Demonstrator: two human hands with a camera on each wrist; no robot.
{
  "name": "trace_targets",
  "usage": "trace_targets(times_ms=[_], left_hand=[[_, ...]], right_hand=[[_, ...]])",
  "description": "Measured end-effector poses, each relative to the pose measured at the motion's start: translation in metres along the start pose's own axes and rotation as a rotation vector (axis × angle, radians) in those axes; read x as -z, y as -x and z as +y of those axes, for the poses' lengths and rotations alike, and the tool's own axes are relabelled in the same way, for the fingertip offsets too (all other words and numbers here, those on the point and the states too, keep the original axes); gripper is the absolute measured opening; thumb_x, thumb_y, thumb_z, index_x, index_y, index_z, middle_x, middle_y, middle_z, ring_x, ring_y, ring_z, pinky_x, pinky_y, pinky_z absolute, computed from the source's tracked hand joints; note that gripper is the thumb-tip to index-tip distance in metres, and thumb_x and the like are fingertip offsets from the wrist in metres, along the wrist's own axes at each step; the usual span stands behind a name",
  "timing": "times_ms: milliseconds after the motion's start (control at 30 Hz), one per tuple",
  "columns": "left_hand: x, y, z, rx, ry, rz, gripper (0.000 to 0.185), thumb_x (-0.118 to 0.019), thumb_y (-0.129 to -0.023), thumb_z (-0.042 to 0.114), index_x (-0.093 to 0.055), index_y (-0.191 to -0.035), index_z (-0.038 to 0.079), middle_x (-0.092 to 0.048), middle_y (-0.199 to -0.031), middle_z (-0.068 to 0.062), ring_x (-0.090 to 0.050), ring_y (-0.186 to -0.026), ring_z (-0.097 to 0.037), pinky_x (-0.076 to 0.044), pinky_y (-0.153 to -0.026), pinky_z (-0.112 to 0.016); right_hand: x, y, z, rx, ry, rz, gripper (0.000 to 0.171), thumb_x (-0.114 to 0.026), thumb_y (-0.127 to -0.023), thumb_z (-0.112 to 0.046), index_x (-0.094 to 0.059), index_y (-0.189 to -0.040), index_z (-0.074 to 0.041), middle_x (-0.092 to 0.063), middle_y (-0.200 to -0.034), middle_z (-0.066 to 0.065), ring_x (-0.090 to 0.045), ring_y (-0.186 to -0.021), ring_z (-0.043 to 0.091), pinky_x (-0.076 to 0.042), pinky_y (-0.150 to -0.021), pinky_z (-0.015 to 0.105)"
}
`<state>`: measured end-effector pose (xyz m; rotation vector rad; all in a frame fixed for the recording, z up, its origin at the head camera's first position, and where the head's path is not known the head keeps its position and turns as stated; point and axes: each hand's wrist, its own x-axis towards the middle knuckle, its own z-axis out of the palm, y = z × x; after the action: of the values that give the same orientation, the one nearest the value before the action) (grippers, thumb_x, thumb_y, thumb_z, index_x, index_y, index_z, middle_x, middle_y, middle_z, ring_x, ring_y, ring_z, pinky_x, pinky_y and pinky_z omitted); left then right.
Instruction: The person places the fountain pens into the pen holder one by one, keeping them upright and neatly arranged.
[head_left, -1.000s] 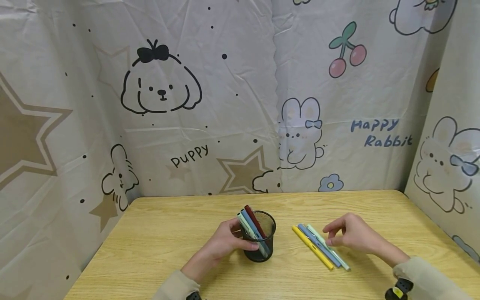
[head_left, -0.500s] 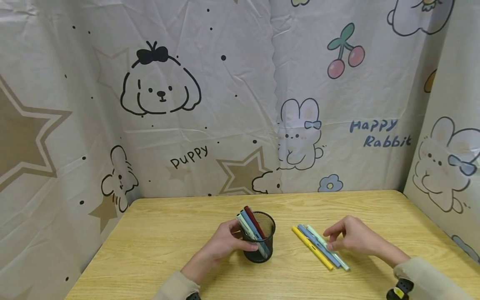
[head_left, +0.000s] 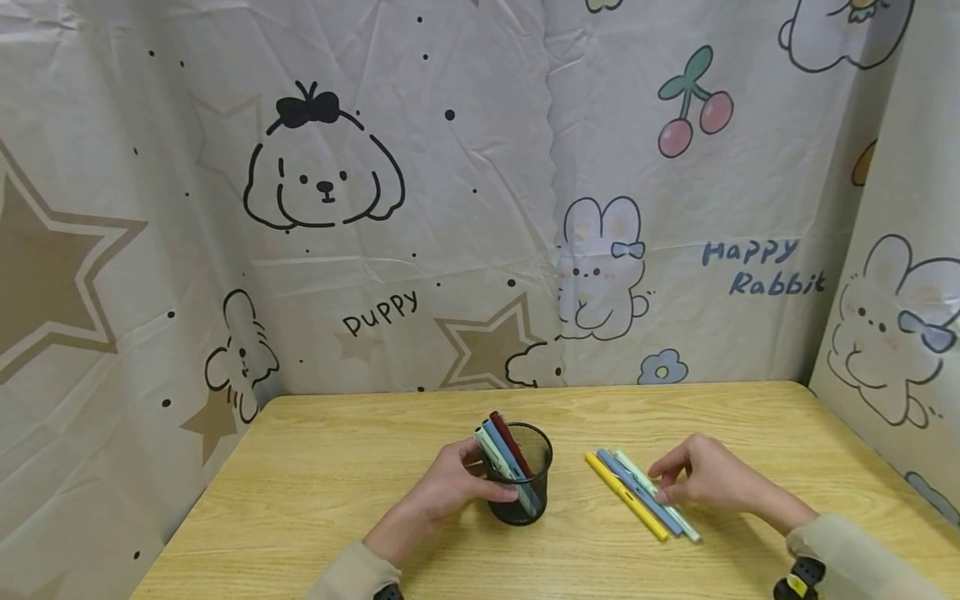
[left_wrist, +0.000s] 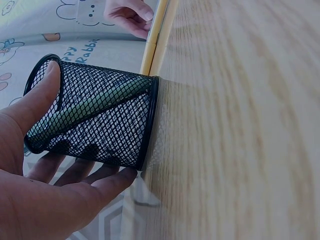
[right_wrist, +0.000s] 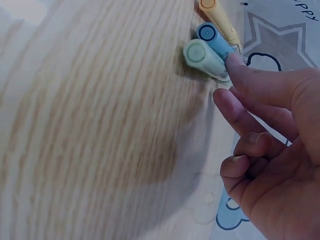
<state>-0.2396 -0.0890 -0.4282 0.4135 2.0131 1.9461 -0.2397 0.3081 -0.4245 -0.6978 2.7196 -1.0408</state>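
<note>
My left hand (head_left: pixel 450 482) grips a black mesh pen holder (head_left: pixel 542 492) from its left side, thumb over the near rim, several fingers under it in the left wrist view. Inside lean a mint green pen (head_left: pixel 491 454), a blue pen (head_left: pixel 501 442) and a dark red pen (head_left: pixel 510 440). To the right, a yellow pen (head_left: pixel 626 497), another blue pen (head_left: pixel 637 492) and another mint green pen (head_left: pixel 636 473) lie side by side. My right hand (head_left: pixel 708 479) is at this mint pen; in the right wrist view its thumb (right_wrist: pixel 237 67) touches the pens, with the index fingertip slightly apart.
A pale wooden table (head_left: pixel 337 467) carries everything. Printed cloth (head_left: pixel 450 208) hangs behind it and along both sides. A dark watch-like device (head_left: pixel 798 579) sits on the right wrist.
My right hand has shifted slightly down, its thumb coming over the loose mint green pen. My left hand, the pen holder and the pens stay in place.
</note>
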Motion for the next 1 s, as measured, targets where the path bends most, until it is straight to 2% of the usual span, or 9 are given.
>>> trace_targets(times_ms=[467,700,1000], left_hand=[[-0.0002,-0.0009,-0.0006,0.002,-0.002,0.004,0.065,-0.091,-0.076,-0.004,-0.067,-0.136,0.003,-0.071,-0.126,-0.008,-0.063,-0.122,-0.03,-0.05,-0.107,-0.042],[0.0003,-0.0008,-0.0014,-0.003,0.002,0.001,0.065,-0.091,-0.076,-0.004,-0.067,-0.136,0.003,-0.071,-0.126,-0.008,-0.064,-0.122,-0.03,-0.051,-0.106,-0.041],[0.0001,-0.0013,-0.0015,-0.004,0.001,0.0,0.065,-0.091,-0.076,-0.004,-0.066,-0.136,0.003,-0.07,-0.127,-0.008,-0.063,-0.123,-0.03,-0.051,-0.106,-0.042]], right_hand=[[0.0041,0.0003,0.0056,-0.032,0.03,0.031,0.025,-0.089,-0.082,-0.009,-0.082,-0.105,0.0,-0.072,-0.084,-0.007,-0.06,-0.076,0.009,-0.049,-0.064,0.025],[0.002,0.0002,0.0026,-0.024,0.038,0.03,0.029,-0.093,-0.079,-0.014,-0.082,-0.102,-0.001,-0.069,-0.078,-0.007,-0.059,-0.072,0.01,-0.048,-0.064,0.025],[-0.0008,-0.001,0.0039,-0.017,0.034,0.036,0.024,-0.092,-0.079,-0.013,-0.083,-0.099,-0.005,-0.066,-0.072,-0.007,-0.056,-0.07,0.01,-0.046,-0.062,0.025]])
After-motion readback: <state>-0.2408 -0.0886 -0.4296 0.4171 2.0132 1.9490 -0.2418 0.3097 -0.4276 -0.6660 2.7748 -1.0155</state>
